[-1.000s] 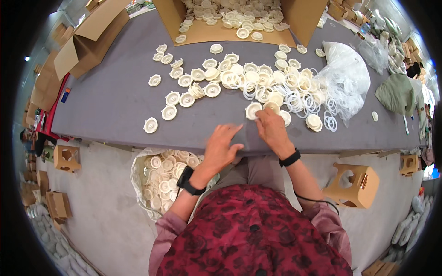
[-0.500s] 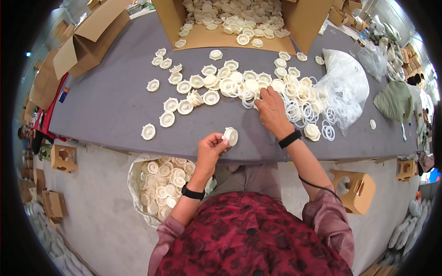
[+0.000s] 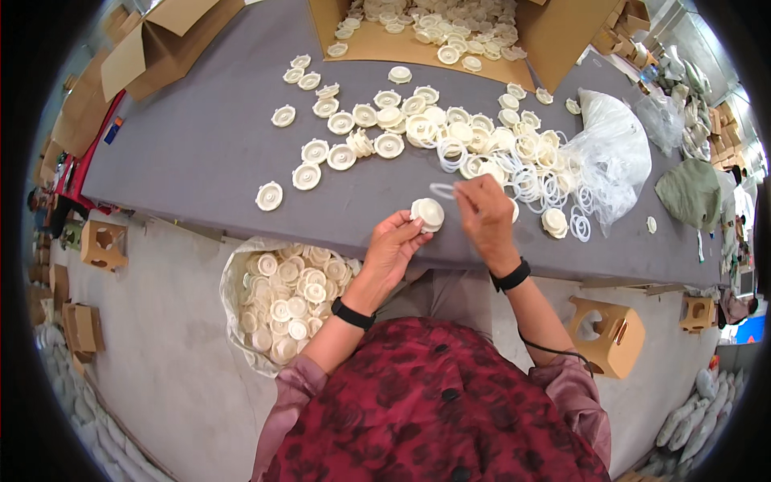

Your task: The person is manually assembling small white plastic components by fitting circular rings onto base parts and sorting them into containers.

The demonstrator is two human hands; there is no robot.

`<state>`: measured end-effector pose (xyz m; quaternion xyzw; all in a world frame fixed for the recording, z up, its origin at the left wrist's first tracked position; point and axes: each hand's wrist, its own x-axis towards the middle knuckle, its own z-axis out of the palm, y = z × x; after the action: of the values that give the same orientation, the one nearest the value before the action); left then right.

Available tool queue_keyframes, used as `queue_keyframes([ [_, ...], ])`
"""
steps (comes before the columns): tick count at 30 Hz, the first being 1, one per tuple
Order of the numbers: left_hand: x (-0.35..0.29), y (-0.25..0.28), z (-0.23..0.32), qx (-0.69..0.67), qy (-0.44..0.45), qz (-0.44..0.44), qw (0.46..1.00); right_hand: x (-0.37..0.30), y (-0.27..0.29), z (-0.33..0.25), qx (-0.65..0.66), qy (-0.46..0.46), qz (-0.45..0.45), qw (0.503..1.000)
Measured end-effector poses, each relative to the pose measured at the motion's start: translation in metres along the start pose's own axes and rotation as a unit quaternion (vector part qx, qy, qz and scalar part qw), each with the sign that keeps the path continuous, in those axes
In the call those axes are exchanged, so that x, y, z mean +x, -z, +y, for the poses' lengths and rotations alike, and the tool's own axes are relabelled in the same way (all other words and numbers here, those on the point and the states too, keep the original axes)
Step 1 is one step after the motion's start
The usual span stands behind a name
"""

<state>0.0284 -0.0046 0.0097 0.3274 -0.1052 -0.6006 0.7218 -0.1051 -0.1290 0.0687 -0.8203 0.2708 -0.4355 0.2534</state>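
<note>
Between the fingertips of my left hand (image 3: 393,245) is a round cream plastic cap (image 3: 428,214), held upright over the near table edge. My right hand (image 3: 487,213) pinches a thin translucent ring (image 3: 442,190), just right of the cap and apart from it. Past my hands, a loose pile of cream caps (image 3: 389,145) spreads over the grey table (image 3: 201,161). Several clear rings (image 3: 526,185) lie in a heap among the caps on the right. A clear plastic bag (image 3: 614,161) rests beside that heap.
An open cardboard box (image 3: 418,58) full of caps lies on its side at the far edge. Below the table, left of my legs, stands a white sack (image 3: 233,305) of caps. Another open carton (image 3: 173,48) sits far left. A brown stool (image 3: 608,337) is at right.
My right hand has come back from the pile toward me with a ring in its fingers. My left hand has moved slightly right and away from me with the cap.
</note>
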Motion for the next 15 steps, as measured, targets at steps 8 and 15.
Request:
queue_keyframes([
  [8, -0.011, -0.004, -0.008, -0.041, -0.012, 0.01, 0.999, -0.046, -0.007, -0.022, -0.077, 0.169, -0.052, 0.981],
  [15, -0.018, -0.008, -0.014, -0.032, -0.035, 0.006, 0.999, -0.057, 0.002, -0.026, -0.094, 0.171, -0.067, 0.978],
])
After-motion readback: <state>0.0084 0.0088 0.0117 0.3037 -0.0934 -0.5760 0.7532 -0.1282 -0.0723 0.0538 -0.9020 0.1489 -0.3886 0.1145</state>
